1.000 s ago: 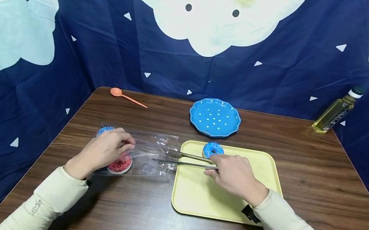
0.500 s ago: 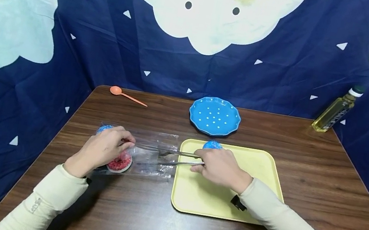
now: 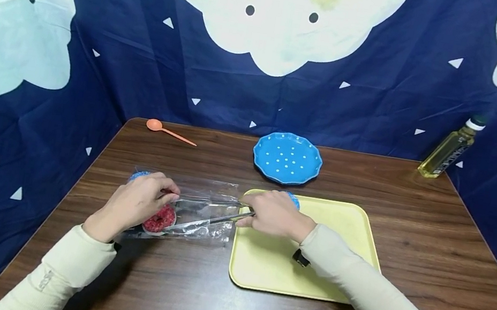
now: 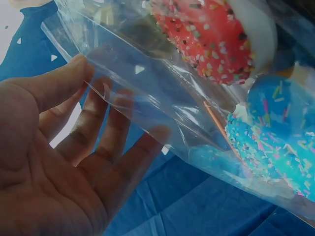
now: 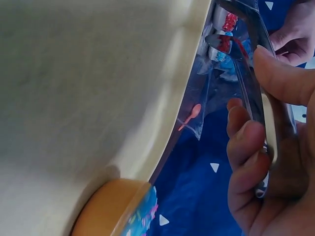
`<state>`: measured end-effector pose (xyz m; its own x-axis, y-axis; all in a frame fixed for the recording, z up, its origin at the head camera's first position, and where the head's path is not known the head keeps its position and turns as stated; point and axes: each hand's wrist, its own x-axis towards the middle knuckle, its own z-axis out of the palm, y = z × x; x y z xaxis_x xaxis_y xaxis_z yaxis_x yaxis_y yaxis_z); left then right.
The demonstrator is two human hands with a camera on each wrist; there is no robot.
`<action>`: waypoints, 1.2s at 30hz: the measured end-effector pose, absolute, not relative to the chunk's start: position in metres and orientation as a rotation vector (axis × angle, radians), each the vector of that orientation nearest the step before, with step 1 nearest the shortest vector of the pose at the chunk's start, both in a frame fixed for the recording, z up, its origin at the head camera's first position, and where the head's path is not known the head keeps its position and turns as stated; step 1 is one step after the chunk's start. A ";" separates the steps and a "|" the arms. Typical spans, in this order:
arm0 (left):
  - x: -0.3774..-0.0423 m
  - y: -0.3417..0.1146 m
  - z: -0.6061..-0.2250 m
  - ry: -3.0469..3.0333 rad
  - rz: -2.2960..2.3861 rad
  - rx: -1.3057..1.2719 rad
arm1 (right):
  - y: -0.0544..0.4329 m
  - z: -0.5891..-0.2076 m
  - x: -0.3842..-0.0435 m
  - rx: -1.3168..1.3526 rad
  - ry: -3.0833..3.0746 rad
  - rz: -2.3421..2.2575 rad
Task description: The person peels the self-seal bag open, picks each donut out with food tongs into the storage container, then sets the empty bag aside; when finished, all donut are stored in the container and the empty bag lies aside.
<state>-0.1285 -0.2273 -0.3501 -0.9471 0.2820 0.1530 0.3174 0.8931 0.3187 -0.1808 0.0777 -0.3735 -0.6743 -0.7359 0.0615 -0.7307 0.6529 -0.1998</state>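
In my head view, the clear, crinkled bag lies left of centre, a red sprinkled doughnut in it; my left hand pinches its edge. My right hand grips the silver tongs, arms spread, now further left than before.

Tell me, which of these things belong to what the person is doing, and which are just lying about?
Seem part of the job:
tongs, held in the right hand
clear bag, pinched by the left hand
bagged red doughnut
bagged blue doughnut
yellow tray, bearing another blue doughnut

Seem just lying about:
orange spoon
blue dotted plate
bottle
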 end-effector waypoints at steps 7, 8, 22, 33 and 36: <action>-0.129 -0.228 -0.351 -2.952 -0.519 -0.470 | 0.071 -0.376 -0.186 -1.264 2.818 -0.325; -0.129 -0.229 -0.351 -2.953 -0.524 -0.476 | 0.072 -0.376 -0.186 -1.257 2.825 -0.326; -0.126 -0.230 -0.355 -2.981 -0.533 -0.431 | 0.114 -0.364 -0.173 -1.138 2.900 -0.324; -0.128 -0.229 -0.360 -2.930 -0.528 -0.468 | 0.122 -0.365 -0.171 -1.120 2.887 -0.357; -0.130 -0.229 -0.358 -2.939 -0.526 -0.469 | 0.118 -0.367 -0.172 -1.152 2.896 -0.376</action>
